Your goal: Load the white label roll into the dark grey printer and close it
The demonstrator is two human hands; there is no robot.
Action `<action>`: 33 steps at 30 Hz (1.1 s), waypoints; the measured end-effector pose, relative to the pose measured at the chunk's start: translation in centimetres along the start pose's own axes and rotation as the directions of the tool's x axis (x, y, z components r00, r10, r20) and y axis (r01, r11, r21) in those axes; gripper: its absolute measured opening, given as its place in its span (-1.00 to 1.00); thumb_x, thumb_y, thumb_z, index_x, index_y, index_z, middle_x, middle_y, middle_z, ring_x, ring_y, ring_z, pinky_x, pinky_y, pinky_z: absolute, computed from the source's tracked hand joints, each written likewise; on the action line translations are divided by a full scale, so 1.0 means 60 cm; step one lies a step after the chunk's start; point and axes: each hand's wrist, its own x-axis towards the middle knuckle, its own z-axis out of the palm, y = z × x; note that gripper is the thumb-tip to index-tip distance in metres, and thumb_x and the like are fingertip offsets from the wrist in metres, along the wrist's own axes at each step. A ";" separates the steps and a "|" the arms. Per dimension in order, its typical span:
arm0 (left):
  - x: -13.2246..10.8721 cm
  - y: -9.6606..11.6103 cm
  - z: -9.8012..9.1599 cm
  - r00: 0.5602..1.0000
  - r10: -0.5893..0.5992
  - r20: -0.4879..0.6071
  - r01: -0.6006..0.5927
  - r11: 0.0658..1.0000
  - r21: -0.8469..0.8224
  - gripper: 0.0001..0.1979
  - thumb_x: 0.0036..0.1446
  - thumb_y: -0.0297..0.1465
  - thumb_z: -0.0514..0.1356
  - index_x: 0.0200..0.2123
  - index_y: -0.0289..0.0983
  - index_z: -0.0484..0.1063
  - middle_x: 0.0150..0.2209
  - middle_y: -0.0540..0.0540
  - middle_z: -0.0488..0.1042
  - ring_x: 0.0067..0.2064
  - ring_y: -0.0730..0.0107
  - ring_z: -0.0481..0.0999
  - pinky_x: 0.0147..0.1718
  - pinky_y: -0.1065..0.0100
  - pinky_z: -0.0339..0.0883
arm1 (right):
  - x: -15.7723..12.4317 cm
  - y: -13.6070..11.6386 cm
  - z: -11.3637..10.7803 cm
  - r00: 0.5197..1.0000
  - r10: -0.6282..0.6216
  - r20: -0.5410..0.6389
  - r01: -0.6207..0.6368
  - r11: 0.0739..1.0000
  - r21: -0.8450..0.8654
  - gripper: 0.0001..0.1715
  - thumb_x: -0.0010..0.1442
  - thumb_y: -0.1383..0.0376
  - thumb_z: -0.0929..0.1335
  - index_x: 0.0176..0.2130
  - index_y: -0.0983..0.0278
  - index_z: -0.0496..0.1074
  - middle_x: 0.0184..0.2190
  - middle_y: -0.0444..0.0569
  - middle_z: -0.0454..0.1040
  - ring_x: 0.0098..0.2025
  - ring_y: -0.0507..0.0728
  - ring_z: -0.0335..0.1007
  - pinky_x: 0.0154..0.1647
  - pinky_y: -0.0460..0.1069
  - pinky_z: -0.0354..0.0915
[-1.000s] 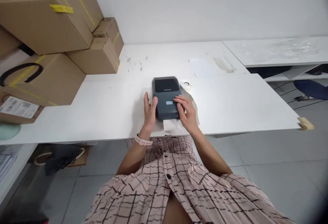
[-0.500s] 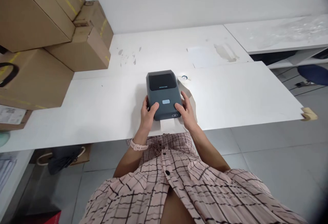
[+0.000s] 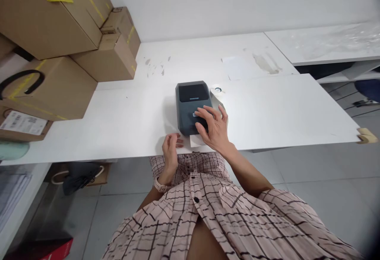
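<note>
A dark blue-grey label printer with a black window on top lies on the white table. My right hand rests over its right side with fingers spread, a fingertip at the light button. From the printer's near edge a strip of white label paper sticks out, partly covered by that hand. My left hand is at the table's front edge, just left of the paper, its fingers loosely curved and apart, holding nothing. Behind the printer's right side, a roll of label paper is partly visible.
Cardboard boxes are stacked on the left, one with a black strap. A green round object stands at the left edge. A white sheet lies at the back. A tan corner guard covers the table's right corner.
My left hand has let go of the printer's side and drawn back to the table edge. My right hand has moved from the printer's side onto its top, over the button.
</note>
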 end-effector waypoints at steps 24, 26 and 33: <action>0.007 0.023 0.010 0.990 0.139 0.004 -0.138 0.982 0.130 -0.56 0.29 0.07 0.15 -0.36 -0.17 0.47 -0.33 -0.06 0.55 -0.23 0.28 0.55 -0.17 0.28 0.47 | -0.006 0.011 0.028 0.995 -0.022 -0.100 0.023 1.000 0.011 -0.67 0.41 0.19 0.29 0.14 0.07 0.42 0.02 -0.07 0.68 0.04 0.23 0.56 0.32 0.24 0.11; 0.013 0.033 0.014 0.974 0.227 -0.022 -0.222 0.966 0.133 -0.55 0.32 0.06 0.12 0.00 -0.14 0.50 0.11 -0.16 0.56 0.18 0.16 0.52 0.15 0.19 0.41 | -0.009 0.008 0.029 0.993 0.001 -0.116 0.001 1.000 0.019 -0.64 0.42 0.17 0.29 0.16 0.08 0.42 0.03 -0.05 0.67 0.06 0.24 0.56 0.34 0.25 0.11; 0.025 0.025 0.043 0.966 0.217 0.142 -0.222 0.975 0.023 -0.26 0.40 0.09 -0.06 0.52 -0.06 0.00 0.58 -0.06 -0.07 0.59 0.17 -0.11 0.52 0.11 -0.10 | -0.058 -0.002 0.034 0.943 0.265 -0.200 -0.186 0.920 0.345 -0.46 0.47 0.12 0.25 0.37 0.05 0.25 0.35 0.07 0.40 0.45 0.31 0.22 0.40 0.36 0.23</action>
